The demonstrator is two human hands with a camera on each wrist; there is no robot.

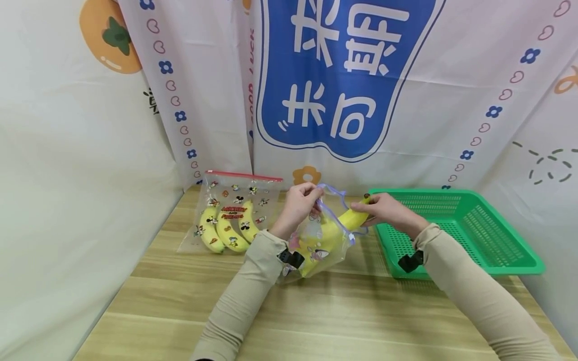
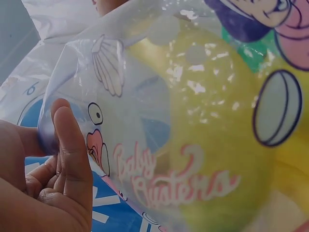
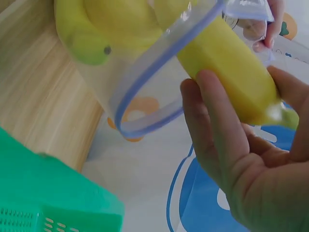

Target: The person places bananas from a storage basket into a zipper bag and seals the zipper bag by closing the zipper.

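Note:
My left hand (image 1: pixel 300 204) pinches the purple-edged rim of a clear printed zip bag (image 1: pixel 311 233), holding its mouth apart. In the left wrist view, thumb and fingers close on the bag's edge (image 2: pixel 48 125). My right hand (image 1: pixel 387 213) grips a yellow banana (image 1: pixel 353 219) near its stem end; the lower part of the fruit is inside the bag. In the right wrist view, more yellow fruit (image 3: pixel 79 41) shows through the plastic beside that banana (image 3: pixel 236 72). Prints on the bag partly hide what lies within.
On the left, a second clear bag with a red zip (image 1: pixel 244 175) holds several bananas (image 1: pixel 230 233). At the right stands a green plastic basket (image 1: pixel 510 240) with perforated walls. All rest on a wood-grain table (image 1: pixel 189 306), with a printed curtain (image 1: pixel 217 100) behind.

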